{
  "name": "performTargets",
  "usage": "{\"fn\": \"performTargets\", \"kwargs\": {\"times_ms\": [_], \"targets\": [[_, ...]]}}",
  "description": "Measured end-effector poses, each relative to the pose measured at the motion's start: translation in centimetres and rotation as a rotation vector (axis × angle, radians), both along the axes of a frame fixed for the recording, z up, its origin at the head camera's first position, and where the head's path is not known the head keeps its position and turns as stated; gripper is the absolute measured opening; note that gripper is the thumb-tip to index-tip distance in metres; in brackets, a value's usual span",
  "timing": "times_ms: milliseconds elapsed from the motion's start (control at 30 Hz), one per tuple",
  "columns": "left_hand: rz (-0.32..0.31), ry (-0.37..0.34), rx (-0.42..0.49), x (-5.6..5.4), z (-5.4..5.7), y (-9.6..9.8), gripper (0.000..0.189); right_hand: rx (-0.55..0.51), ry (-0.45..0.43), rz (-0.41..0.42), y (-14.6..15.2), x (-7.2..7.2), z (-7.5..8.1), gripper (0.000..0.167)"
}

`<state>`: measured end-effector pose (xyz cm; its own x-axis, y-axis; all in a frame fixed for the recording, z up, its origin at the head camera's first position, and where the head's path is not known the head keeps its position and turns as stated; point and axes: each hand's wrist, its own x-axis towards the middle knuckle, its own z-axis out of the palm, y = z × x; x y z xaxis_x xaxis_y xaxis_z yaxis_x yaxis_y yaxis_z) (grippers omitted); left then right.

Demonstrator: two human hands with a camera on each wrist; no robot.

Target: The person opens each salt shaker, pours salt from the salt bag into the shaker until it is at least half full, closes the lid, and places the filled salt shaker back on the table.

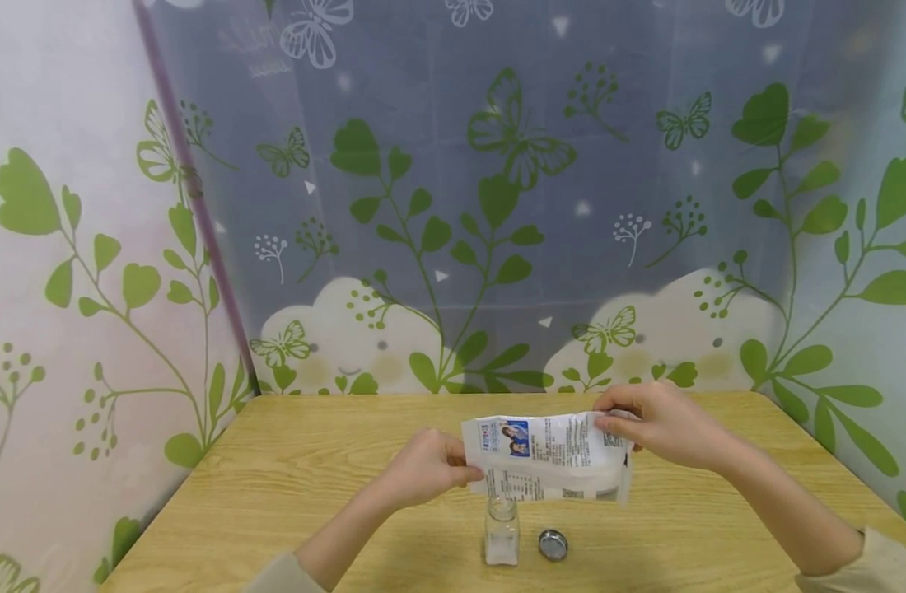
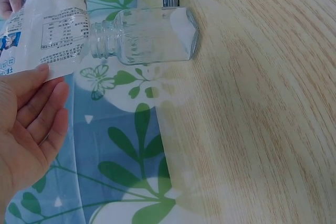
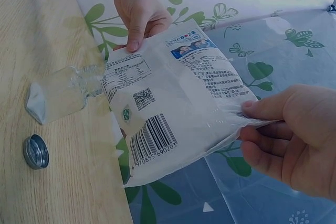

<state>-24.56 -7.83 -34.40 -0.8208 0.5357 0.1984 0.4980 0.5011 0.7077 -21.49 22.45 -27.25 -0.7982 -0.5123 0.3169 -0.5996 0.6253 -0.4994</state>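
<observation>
Both hands hold a white printed packet [image 1: 553,465] sideways over the table. My left hand [image 1: 427,468] pinches its left end between thumb and fingers. At the upper right corner, my right hand [image 1: 660,420] pinches the packet's edge. Below the packet's left part, a small clear glass jar [image 1: 502,535] stands upright without its lid, a layer of white contents at its bottom. The packet's left end overlaps the jar's mouth in the right wrist view, where a barcode [image 3: 153,139] shows. A silver metal lid [image 1: 553,544] lies beside the jar, its hollow side up.
The wood-grain table [image 1: 290,469] reaches back to a blue-grey curtain [image 1: 423,247] printed with green leaves and butterflies. Paler printed curtains [image 1: 67,329] hang along the sides.
</observation>
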Motion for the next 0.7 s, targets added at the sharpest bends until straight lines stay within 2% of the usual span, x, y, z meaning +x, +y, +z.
{"fn": "performTargets", "kwargs": {"times_ms": [700], "targets": [[-0.006, 0.04, -0.017, 0.06, 0.22, 0.01, 0.013, 0.004, 0.022, 0.001, 0.01, 0.01, 0.09, 0.01]]}}
